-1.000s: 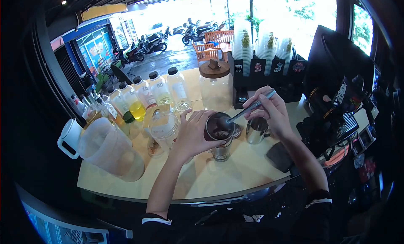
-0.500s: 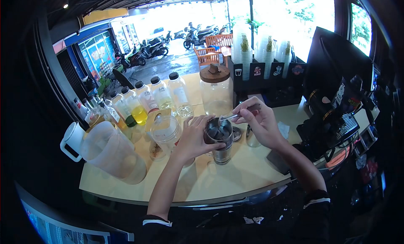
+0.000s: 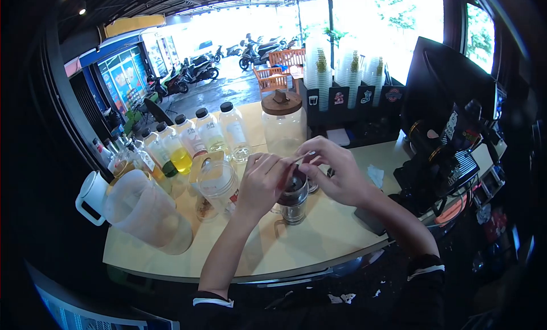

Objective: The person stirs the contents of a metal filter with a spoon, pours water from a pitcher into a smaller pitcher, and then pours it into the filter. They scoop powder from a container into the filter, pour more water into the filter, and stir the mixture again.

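Over a dark metal cup (image 3: 295, 185), which rests in the top of a clear glass mug (image 3: 294, 214), my two hands meet. My right hand (image 3: 336, 173) pinches a thin, light-coloured utensil (image 3: 305, 157) whose lower part is hard to make out. My left hand (image 3: 263, 185) is closed at the cup's left upper side, its fingertips raised close to the utensil; whether it grips anything is hidden. A clear plastic jar (image 3: 218, 182) stands to the left of my left hand.
A large cloudy pitcher (image 3: 145, 210) stands on the counter (image 3: 228, 261) at left. Capped bottles (image 3: 235, 133) line the back left. Behind my hands is a wooden-lidded jar (image 3: 283, 125); at right, a black machine (image 3: 439, 159) and stacked cups (image 3: 347, 74).
My left hand has left the cup's rim and risen to the utensil, its fingers now closed. My right hand has shifted slightly left with the utensil. The whole view has shifted slightly.
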